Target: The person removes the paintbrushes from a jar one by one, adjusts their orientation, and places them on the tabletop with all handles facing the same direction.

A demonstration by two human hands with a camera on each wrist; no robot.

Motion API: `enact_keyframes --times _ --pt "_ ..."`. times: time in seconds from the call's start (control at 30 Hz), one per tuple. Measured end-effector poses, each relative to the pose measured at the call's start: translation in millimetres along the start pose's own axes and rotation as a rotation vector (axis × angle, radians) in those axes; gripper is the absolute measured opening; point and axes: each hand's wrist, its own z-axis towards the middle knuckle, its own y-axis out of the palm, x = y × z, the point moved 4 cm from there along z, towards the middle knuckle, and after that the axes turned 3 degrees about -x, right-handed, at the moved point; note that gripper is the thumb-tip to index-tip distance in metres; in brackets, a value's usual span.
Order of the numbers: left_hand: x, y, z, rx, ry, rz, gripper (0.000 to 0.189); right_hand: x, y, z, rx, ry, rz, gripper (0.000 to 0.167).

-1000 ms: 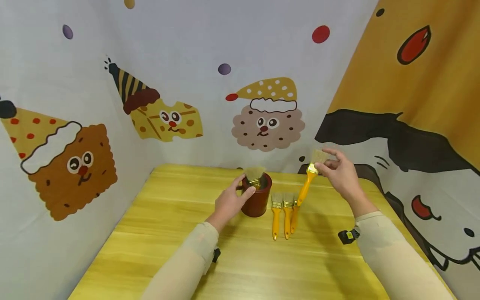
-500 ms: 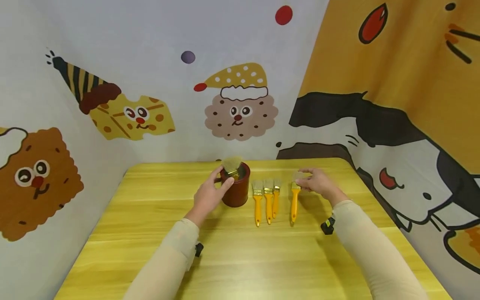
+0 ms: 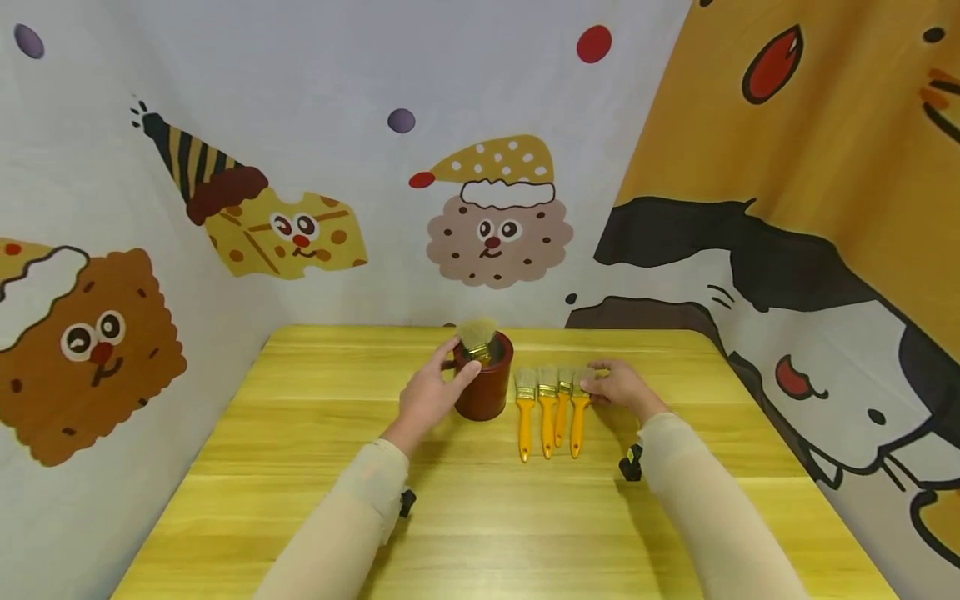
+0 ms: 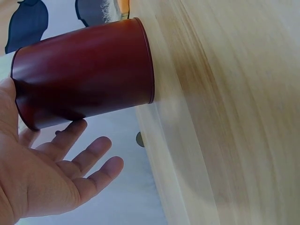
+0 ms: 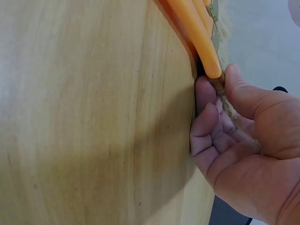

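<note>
Head view: left grip (image 3: 429,395) holds cup (image 3: 483,401) from 8 o'clock; right grip (image 3: 621,386) pinches end brush (image 3: 578,414) from 1 o'clock, bristles part-hidden.

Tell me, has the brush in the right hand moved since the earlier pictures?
Yes: in the head view, the brush in the right hand has moved left, closing most of its gap to the nearest resting brush.

This is a tabletop nook, backed and flanked by cartoon-printed fabric (image 3: 315,92) that drapes in folds at right; a party-hatted cheese (image 3: 288,242) and cookie (image 3: 498,260) overlook a wood-grain table (image 3: 495,533). Home or studio, I cannot tell.
</note>
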Motion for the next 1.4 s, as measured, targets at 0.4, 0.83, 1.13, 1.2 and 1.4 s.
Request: enact_keyframes --times 0.4,0.83,1.13,1.2,1.4 --pt "-0.9 0.0 -0.9 -0.003 0.020 -0.043 0.076 1.0 3.4 5.6 -0.038 0.014 -0.091 0.061" --pt "-0.9 -0.5 -1.5 -0.007 0.009 -0.047 0.076 -0.3 5.1 2.3 -0.027 0.009 -0.138 0.060" --pt "0.8 -3.2 -0.3 0.008 0.021 0.046 0.077 2.4 7.6 2.5 -0.030 0.043 -0.084 0.061" --pt "2.0 -3.0 0.5 0.013 0.012 0.058 0.078 2.4 6.8 2.6 -0.029 0.042 -0.094 0.061" --pt "1.2 -2.0 2.5 0.017 -0.004 0.056 0.078 -1.2 8.2 2.8 -0.044 0.028 -0.090 0.064"
